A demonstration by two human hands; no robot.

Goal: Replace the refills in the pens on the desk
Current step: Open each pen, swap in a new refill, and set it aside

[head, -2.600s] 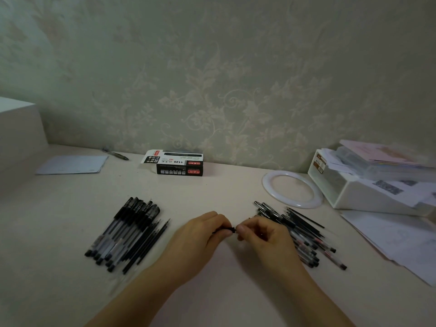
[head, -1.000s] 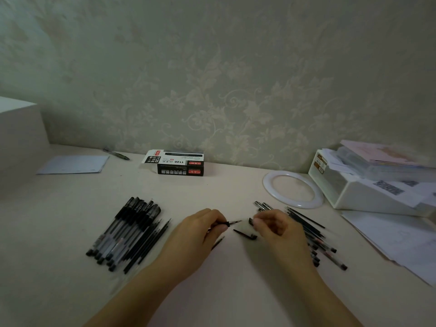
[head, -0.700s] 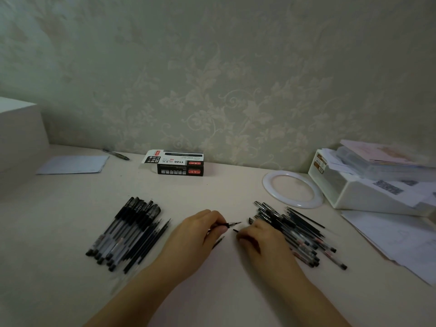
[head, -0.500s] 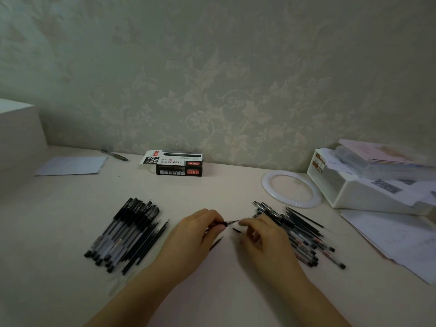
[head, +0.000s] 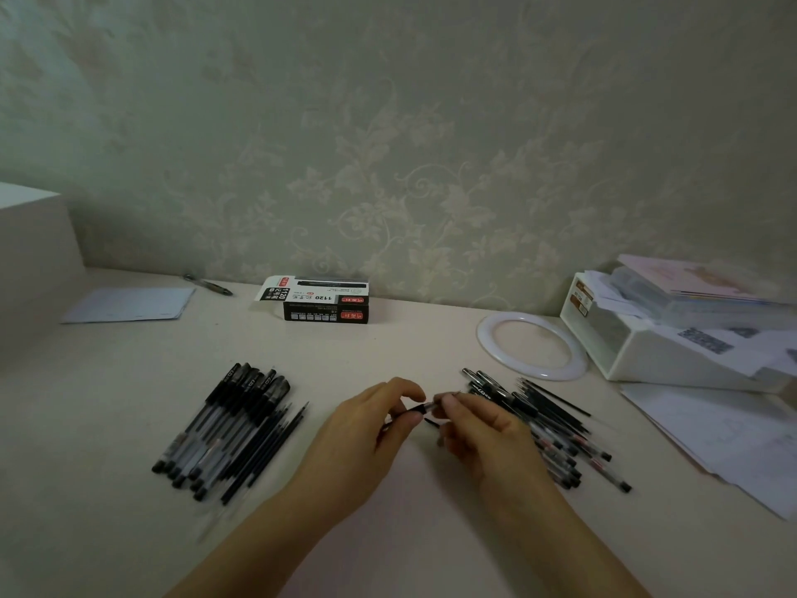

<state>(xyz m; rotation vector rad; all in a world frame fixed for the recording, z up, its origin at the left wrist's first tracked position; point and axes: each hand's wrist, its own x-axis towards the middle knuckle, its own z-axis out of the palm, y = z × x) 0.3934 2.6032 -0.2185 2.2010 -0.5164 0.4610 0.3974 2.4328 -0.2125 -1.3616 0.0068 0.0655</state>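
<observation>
Between the two pen piles, my left hand (head: 366, 429) pinches the pen (head: 415, 410); my right hand (head: 478, 429), back from the desk (head: 409, 347), now pinches its tip.

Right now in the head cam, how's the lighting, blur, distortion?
Head view: dim, flat light with no glare; wide-angle bends the desk edge; left pen pile smeared by motion blur; hands fairly sharp, pinching a pen part.
</observation>
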